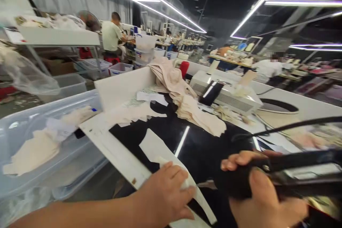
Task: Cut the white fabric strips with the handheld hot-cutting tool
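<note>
My left hand [171, 192] rests palm down, fingers spread, on a long curved white piece [157, 148] that lies across the glossy black tabletop [213, 149]. Beneath my fingers a small pale scrap is partly visible. On the right, my right hand [259, 188] is wrapped round a black handheld tool [301, 172] with a metallic strip and a black cable; it is held above the table's right side. Stacked cream fabric pieces [197, 114] and more pale cut pieces [130, 112] lie farther back on the black surface.
Left of the table is a translucent blue bin [53, 107] holding fabric pieces. A white machine [227, 94] and a red object [184, 68] stand at the back. A seated person [110, 35] is at the far left; another person in white [268, 68] is at the right.
</note>
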A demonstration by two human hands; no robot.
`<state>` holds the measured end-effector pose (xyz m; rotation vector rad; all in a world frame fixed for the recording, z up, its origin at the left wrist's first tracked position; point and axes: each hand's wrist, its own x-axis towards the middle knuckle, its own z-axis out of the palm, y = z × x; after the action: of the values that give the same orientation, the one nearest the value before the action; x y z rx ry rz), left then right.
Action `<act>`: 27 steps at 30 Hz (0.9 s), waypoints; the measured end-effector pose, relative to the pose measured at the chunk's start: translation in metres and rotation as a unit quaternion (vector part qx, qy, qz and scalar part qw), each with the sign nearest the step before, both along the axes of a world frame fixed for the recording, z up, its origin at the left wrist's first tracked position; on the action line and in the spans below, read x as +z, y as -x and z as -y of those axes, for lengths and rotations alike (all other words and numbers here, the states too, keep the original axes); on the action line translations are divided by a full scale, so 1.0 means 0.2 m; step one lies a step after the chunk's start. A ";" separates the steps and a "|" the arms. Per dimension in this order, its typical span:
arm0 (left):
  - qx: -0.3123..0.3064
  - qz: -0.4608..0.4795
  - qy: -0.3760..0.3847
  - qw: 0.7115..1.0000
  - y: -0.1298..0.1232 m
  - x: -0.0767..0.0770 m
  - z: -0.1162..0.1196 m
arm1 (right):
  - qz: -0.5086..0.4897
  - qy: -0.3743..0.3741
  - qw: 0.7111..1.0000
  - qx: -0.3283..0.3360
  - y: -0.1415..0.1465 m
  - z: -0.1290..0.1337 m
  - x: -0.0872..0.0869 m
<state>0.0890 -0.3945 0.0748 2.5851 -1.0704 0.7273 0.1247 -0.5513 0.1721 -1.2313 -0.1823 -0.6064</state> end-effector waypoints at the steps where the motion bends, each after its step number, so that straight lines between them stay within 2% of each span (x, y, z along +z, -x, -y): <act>1: 0.000 -0.009 0.016 1.000 0.01 0.00 -0.01 | 0.001 0.005 1.000 -0.011 0.00 0.04 0.02; 3: -0.004 0.002 0.038 0.999 0.02 0.01 -0.03 | 0.007 0.010 1.000 -0.006 0.00 0.06 0.04; 6: -0.004 0.022 0.056 0.998 0.02 0.01 -0.04 | 0.023 0.003 1.000 0.008 -0.02 0.01 0.05; 19: -0.011 0.010 0.064 0.998 0.02 0.01 -0.03 | 0.034 0.004 0.999 0.026 -0.06 -0.03 0.02; 24: -0.019 0.010 0.069 0.997 -0.01 0.00 -0.03 | 0.036 -0.006 0.999 0.025 -0.08 0.00 0.04; 25: -0.017 0.008 0.060 0.998 -0.01 0.00 -0.02 | 0.035 -0.012 0.999 0.024 -0.07 0.00 0.04; 27: -0.018 0.000 -0.011 1.000 -0.01 0.00 -0.01 | 0.031 -0.026 0.999 0.034 -0.06 -0.04 0.03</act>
<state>0.0911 -0.3919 0.0740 2.5776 -1.1282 0.7114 0.1377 -0.5438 0.1790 -1.1523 -0.2583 -0.5874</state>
